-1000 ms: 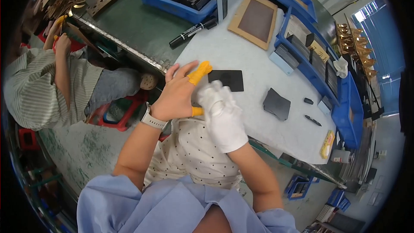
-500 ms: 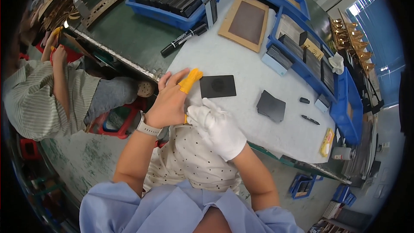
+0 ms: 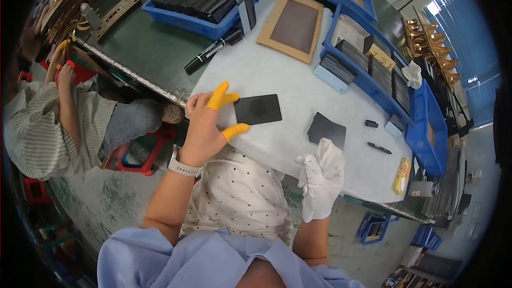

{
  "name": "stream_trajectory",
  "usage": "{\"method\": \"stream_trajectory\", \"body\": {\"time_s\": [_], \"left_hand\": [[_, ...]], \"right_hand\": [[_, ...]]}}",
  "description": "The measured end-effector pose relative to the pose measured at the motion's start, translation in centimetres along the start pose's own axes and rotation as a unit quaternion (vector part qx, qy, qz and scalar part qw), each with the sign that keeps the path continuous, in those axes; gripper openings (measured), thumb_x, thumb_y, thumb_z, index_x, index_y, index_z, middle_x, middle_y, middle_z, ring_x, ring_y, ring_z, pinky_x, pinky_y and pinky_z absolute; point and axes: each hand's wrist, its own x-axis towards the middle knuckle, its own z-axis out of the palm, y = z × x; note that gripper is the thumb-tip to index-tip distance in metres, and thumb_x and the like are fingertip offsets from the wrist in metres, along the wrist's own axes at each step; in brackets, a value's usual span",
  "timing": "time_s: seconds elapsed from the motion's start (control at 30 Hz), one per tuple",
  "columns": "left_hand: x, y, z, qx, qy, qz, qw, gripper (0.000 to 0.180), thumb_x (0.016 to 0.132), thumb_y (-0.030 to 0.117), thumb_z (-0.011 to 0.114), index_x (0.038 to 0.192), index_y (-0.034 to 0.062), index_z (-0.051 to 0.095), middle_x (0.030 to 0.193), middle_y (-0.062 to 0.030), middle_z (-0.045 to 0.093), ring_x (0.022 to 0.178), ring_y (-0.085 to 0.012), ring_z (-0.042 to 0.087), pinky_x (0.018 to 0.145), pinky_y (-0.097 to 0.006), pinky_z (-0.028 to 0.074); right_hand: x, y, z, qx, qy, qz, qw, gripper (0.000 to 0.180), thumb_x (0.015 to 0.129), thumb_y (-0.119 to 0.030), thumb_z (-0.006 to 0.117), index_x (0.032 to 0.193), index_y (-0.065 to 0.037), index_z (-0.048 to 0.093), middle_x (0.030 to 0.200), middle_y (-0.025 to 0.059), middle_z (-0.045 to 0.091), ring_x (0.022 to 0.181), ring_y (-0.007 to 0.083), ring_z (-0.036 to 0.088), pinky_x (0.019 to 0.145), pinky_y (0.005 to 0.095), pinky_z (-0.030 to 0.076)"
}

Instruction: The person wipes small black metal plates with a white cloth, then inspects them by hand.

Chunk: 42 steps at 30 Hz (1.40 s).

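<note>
On the pale sheet lies a flat black rectangular card (image 3: 258, 109) with a faint round smudge in its middle. My left hand (image 3: 205, 128) is spread at the card's left edge, with yellow finger cots on its thumb and at least two fingers; the fingertips are at or very near the card. My right hand (image 3: 318, 192), in a white glove, is closed at the near edge of the table. Crumpled white cloth (image 3: 332, 154) sticks up from its curled fingers, hard to tell apart from the glove. Just beyond it sits a small stack of dark cards (image 3: 326, 129), partly covered.
A cardboard-framed dark panel (image 3: 293, 28) lies farther back. Blue trays (image 3: 368, 77) of black cards line the right; another tray (image 3: 186, 24) stands far left. A thick black marker (image 3: 213, 50), a thin pen (image 3: 379, 148) and its cap (image 3: 371, 124) lie around. A co-worker (image 3: 58, 122) sits at left.
My right hand has moved right, away from my left hand, to near the dark stack. My left hand has spread its thumb and fingers beside the black card. The view has shifted slightly.
</note>
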Motion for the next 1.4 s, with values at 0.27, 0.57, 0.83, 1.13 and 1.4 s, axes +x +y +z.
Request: {"method": "stream_trajectory", "body": {"time_s": [0.27,0.57,0.83,1.13,1.4], "left_hand": [[-3.2,2.3,0.7,-0.143,0.071,0.054,0.986,0.090,0.066,0.034,0.101,0.141,0.0051,0.060,0.125,-0.0066,0.072,0.119,-0.0307,0.054,0.110,-0.045,0.039],[-5.9,6.1,-1.1,-0.343,0.046,0.017,0.938,0.084,0.059,0.022,0.105,0.131,0.0083,0.065,0.119,-0.0030,0.074,0.105,-0.0241,0.059,0.104,-0.041,0.043],[-7.3,6.9,-1.2,-0.330,0.013,0.096,0.939,0.082,0.060,0.020,0.105,0.130,0.0096,0.064,0.119,-0.0025,0.073,0.094,-0.0192,0.058,0.095,-0.037,0.044],[-8.2,7.5,-1.8,-0.320,-0.003,0.135,0.938,0.083,0.061,0.019,0.104,0.133,0.0096,0.063,0.121,-0.0029,0.074,0.090,-0.0175,0.059,0.095,-0.036,0.044],[-8.8,7.8,-2.0,-0.337,0.027,0.084,0.938,0.075,0.062,0.021,0.103,0.126,0.0096,0.068,0.103,-0.0003,0.067,0.088,-0.0180,0.058,0.092,-0.036,0.045]], "right_hand": [[0.9,0.7,0.9,-0.044,-0.008,-0.147,0.988,0.042,0.085,0.006,0.085,0.105,-0.008,0.050,0.101,-0.0002,0.049,0.090,0.0104,0.062,0.085,0.0302,0.057],[1.2,-3.6,-2.0,-0.052,0.154,-0.034,0.986,0.027,0.098,0.002,0.073,0.120,-0.005,0.059,0.097,0.0032,0.066,0.067,0.0029,0.056,0.057,0.0194,0.043],[-0.3,-4.5,0.1,-0.115,-0.028,-0.062,0.991,0.024,0.099,-0.003,0.074,0.114,-0.006,0.056,0.104,-0.0020,0.056,0.093,0.0039,0.054,0.082,0.0222,0.050],[-1.3,-6.0,-0.5,-0.185,-0.102,0.033,0.977,0.028,0.097,-0.003,0.077,0.118,-0.006,0.060,0.094,-0.0041,0.053,0.073,0.0038,0.048,0.063,0.0205,0.042],[-2.9,-4.8,-3.8,-0.251,-0.074,-0.291,0.920,0.033,0.088,-0.004,0.084,0.116,-0.004,0.066,0.103,0.0033,0.069,0.081,0.0138,0.065,0.064,0.0291,0.052]]}}
